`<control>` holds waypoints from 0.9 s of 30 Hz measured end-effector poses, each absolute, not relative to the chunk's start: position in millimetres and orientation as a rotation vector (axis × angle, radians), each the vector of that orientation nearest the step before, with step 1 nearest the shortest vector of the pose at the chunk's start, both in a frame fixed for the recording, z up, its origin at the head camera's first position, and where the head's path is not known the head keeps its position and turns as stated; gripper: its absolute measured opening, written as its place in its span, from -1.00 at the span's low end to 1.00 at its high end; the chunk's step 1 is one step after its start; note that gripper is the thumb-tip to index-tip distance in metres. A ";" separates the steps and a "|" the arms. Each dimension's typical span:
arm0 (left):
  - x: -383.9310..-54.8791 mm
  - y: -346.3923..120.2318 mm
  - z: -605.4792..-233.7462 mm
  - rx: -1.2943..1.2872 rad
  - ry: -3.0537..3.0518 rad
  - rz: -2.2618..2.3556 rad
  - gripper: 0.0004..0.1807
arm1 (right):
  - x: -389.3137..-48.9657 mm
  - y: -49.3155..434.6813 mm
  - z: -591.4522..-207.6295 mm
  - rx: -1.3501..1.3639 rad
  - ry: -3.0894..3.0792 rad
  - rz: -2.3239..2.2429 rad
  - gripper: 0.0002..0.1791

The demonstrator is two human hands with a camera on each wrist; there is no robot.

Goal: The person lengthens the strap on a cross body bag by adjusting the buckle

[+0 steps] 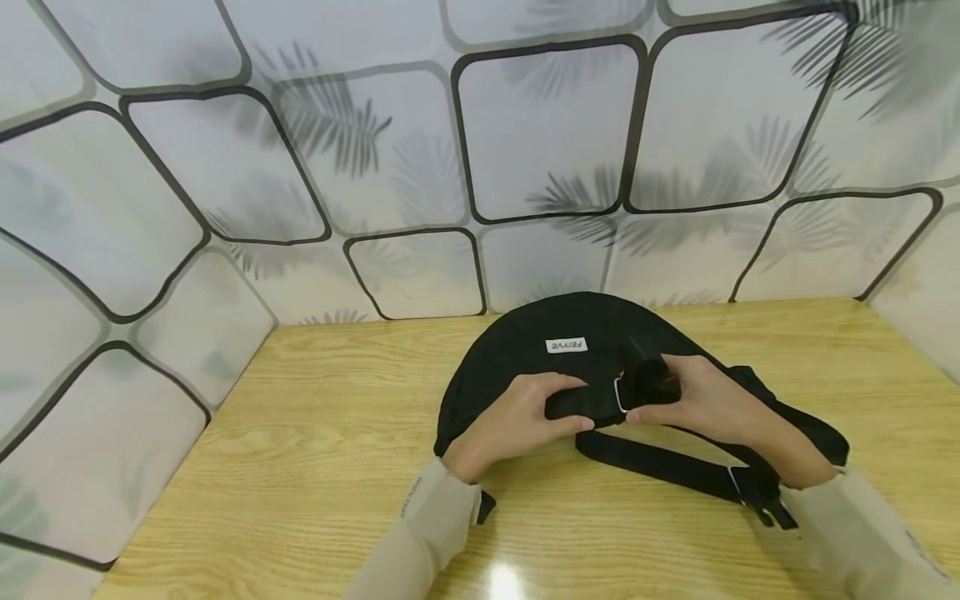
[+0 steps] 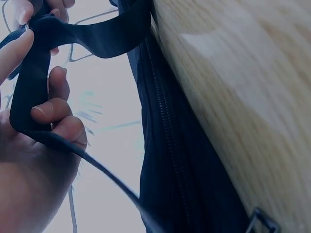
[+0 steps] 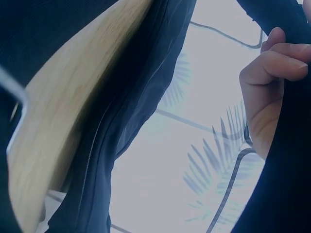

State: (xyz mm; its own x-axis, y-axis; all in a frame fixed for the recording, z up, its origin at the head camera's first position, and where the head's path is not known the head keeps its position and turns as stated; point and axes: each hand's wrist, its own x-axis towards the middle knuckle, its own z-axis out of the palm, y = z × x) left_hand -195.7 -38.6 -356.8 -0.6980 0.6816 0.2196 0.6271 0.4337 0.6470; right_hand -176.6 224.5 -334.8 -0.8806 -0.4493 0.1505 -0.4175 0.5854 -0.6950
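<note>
A black crescent-shaped bag (image 1: 517, 350) with a white label (image 1: 566, 345) lies on the table, its lettering upside down. Above its lower part both hands hold the bag's black strap (image 1: 585, 406). My left hand (image 1: 517, 417) grips one stretch, and in the left wrist view the strap (image 2: 30, 92) passes across its curled fingers. The right hand (image 1: 708, 400) pinches a folded portion beside a metal strap slider (image 1: 619, 395). In the right wrist view the right hand (image 3: 265, 92) is partly hidden behind dark webbing.
A loop of strap (image 1: 660, 467) runs right to a black buckle (image 1: 772, 508) near the right sleeve. Another black strap end (image 1: 486, 507) shows by the left cuff. The wooden table (image 1: 315, 450) meets a patterned wall covering (image 1: 551, 133) behind the bag.
</note>
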 end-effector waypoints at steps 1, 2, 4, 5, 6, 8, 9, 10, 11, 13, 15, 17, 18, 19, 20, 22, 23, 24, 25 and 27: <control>-195.8 -39.1 -357.0 1.186 2.598 1.122 -0.51 | -176.3 226.0 -334.9 -0.755 2.768 -1.184 -0.50; -195.7 -39.6 -357.1 1.189 2.599 1.122 -0.51 | -176.0 227.4 -335.1 -0.751 2.772 -1.176 -0.53; -195.6 -40.6 -357.3 1.189 2.597 1.126 -0.51 | -175.6 229.9 -335.8 -0.739 2.777 -1.165 -0.55; -195.3 -41.2 -357.4 1.191 2.597 1.127 -0.51 | -175.5 231.0 -336.3 -0.734 2.775 -1.163 -0.56; -195.1 -41.8 -357.7 1.189 2.596 1.132 -0.51 | -175.5 232.2 -336.7 -0.733 2.773 -1.163 -0.57; -194.3 -43.5 -358.0 1.181 2.594 1.135 -0.51 | -175.2 234.8 -337.8 -0.731 2.766 -1.168 -0.56; -193.9 -44.4 -358.4 1.169 2.592 1.137 -0.51 | -175.2 236.1 -338.4 -0.732 2.761 -1.171 -0.55; -193.4 -45.4 -358.6 1.158 2.593 1.137 -0.51 | -175.0 237.5 -338.9 -0.730 2.759 -1.174 -0.54; -192.9 -46.4 -358.6 1.149 2.596 1.135 -0.50 | -174.9 238.9 -339.4 -0.731 2.760 -1.172 -0.53; -192.0 -48.3 -358.2 1.134 2.602 1.131 -0.50 | -174.5 241.5 -340.3 -0.728 2.763 -1.159 -0.54; -191.5 -49.7 -357.7 1.126 2.606 1.127 -0.49 | -174.0 243.6 -340.8 -0.723 2.762 -1.148 -0.55; -190.9 -50.8 -357.4 1.125 2.607 1.126 -0.49 | -173.2 245.7 -341.0 -0.729 2.755 -1.144 -0.59; -190.5 -51.4 -357.5 1.123 2.604 1.125 -0.49 | -172.9 246.6 -341.1 -0.727 2.750 -1.146 -0.61; -190.1 -52.1 -357.8 1.120 2.600 1.125 -0.49 | -172.6 247.6 -341.2 -0.725 2.746 -1.149 -0.61; -189.7 -53.0 -358.0 1.116 2.599 1.120 -0.49 | -172.3 248.5 -341.4 -0.725 2.742 -1.152 -0.62; -188.7 -55.4 -358.8 1.106 2.597 1.115 -0.49 | -171.5 250.9 -341.4 -0.724 2.750 -1.139 -0.54; -188.4 -56.9 -359.3 1.106 2.596 1.110 -0.49 | -171.3 252.2 -341.6 -0.726 2.746 -1.144 -0.51; -188.1 -58.5 -359.4 1.102 2.594 1.108 -0.49 | -171.2 253.3 -342.0 -0.726 2.741 -1.151 -0.49; -188.0 -60.1 -359.7 1.102 2.596 1.102 -0.50 | -171.1 254.8 -342.4 -0.735 2.731 -1.160 -0.46; -187.7 -63.7 -359.9 1.101 2.594 1.095 -0.49 | -170.8 257.9 -343.4 -0.762 2.725 -1.165 -0.39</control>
